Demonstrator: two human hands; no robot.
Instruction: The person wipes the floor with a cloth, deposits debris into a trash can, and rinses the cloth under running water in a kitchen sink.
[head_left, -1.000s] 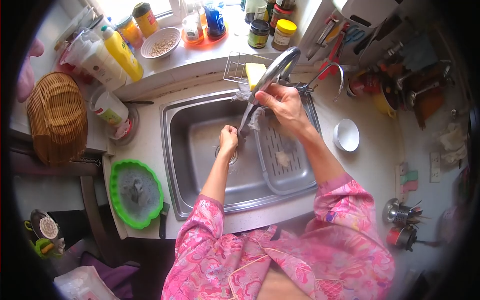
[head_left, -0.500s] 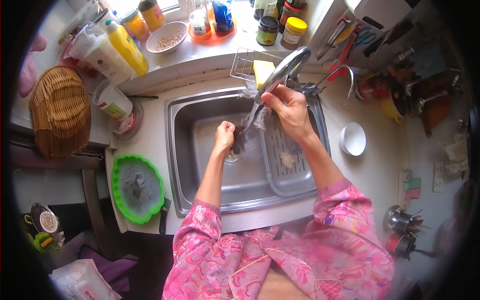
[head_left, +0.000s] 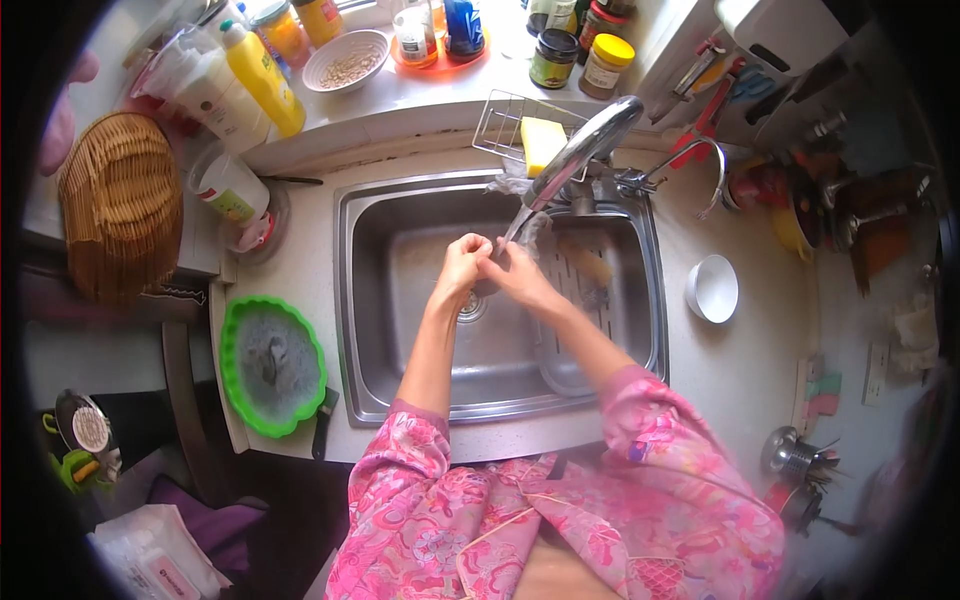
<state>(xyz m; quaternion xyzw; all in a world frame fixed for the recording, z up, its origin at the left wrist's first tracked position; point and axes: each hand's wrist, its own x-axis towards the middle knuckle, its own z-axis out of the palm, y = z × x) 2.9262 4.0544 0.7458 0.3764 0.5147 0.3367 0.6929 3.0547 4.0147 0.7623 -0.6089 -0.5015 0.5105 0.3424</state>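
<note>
My left hand [head_left: 463, 266] and my right hand [head_left: 520, 276] meet over the steel sink [head_left: 400, 345], under the faucet [head_left: 588, 148]. Both are closed, fingertips pinching a dark, limp piece [head_left: 487, 287] whose kind I cannot make out. Most of it is hidden by the fingers. Water [head_left: 515, 225] runs from the spout onto my hands. Below them is the drain [head_left: 470, 306]. To the right of my hands, a slotted drain tray [head_left: 560, 345] sits in the sink with a pale lump [head_left: 597, 268] on it.
On the left of the counter stands a green scalloped basin [head_left: 232, 345] of cloudy water, a knife [head_left: 323, 425] beside it. A white bowl [head_left: 713, 290] is on the right. Behind the sink, a wire rack [head_left: 490, 128] holds a yellow sponge [head_left: 543, 145]. Bottles and jars line the sill.
My right hand has let go of the faucet spout and come down to my left hand. The dark piece, hanging from my left hand before, is now between both hands.
</note>
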